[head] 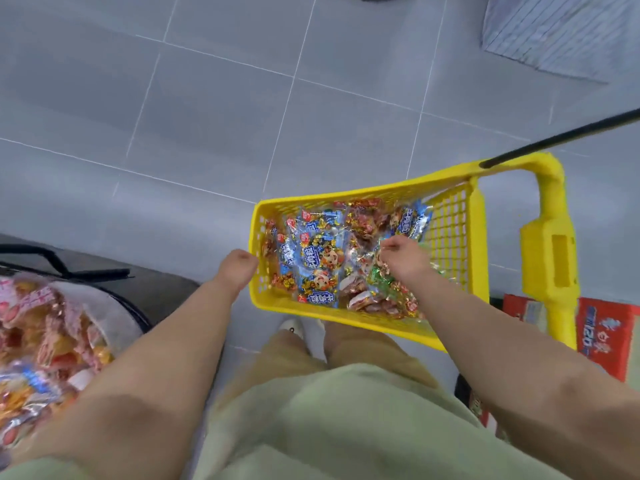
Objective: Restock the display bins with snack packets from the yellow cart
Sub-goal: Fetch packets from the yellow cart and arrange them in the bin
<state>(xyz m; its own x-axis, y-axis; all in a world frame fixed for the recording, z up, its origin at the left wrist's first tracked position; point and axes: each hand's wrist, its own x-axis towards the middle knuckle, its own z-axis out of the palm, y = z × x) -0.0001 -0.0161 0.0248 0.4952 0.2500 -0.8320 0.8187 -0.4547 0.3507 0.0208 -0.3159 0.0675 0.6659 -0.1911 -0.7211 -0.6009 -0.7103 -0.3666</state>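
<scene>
The yellow cart (450, 233) stands on the grey floor right of centre, its basket full of snack packets (315, 258) in blue, red and green wrappers. My right hand (403, 256) reaches down into the basket, fingers curled and pinching a clear-wrapped packet among the pile. My left hand (237, 266) sits at the basket's left rim with fingers curled under; whether it grips the rim is hidden. A display bin (114, 317) with pink and orange snack packets (45, 327) lies at the lower left.
The cart's yellow handle column (550, 258) rises on the right, with a black rod (561, 136) slanting above it. Red cartons (609, 337) sit on the floor at the right. A grey mat (554, 32) lies at the top right. My legs and a white shoe (292, 329) are below the cart.
</scene>
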